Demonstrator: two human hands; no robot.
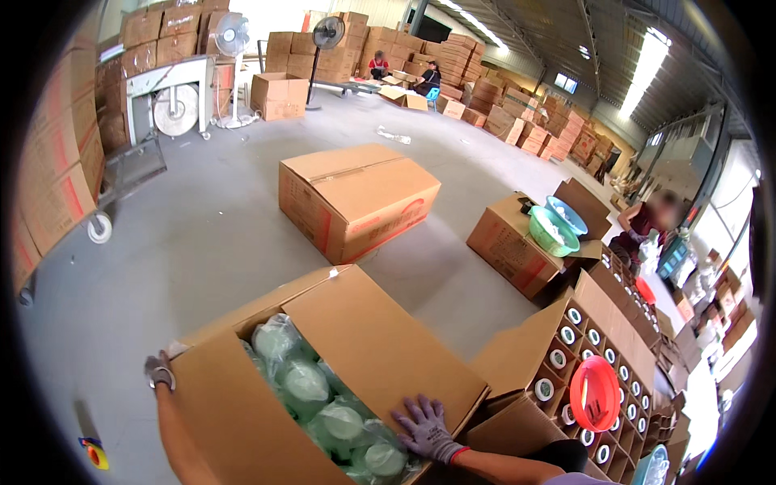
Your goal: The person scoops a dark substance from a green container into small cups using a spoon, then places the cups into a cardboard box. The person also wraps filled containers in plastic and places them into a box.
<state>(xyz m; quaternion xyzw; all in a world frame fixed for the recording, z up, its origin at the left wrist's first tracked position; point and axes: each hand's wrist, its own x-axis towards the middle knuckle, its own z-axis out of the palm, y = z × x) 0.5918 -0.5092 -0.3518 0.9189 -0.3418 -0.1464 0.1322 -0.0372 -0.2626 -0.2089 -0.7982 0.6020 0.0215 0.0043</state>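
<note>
A large cardboard carton (380, 323) stands in front of me, its two long flaps folded partly inward. Through the gap between them show several pale green, rounded items (305, 380) in clear plastic bags. My left hand (160, 372), in a grey glove, is closed on the edge of the left flap (218, 404) at the carton's far left corner. On the right flap, near the carton's right side, my gloved right hand (430, 430) lies flat with its fingers spread.
At right, a divided carton (525, 404) holds several white-capped items under a red basket (594, 394). Beyond it, green (553, 232) and blue basins (566, 214) rest on another carton (505, 246). A closed carton (360, 194) stands ahead. A co-worker (643, 226) sits at right.
</note>
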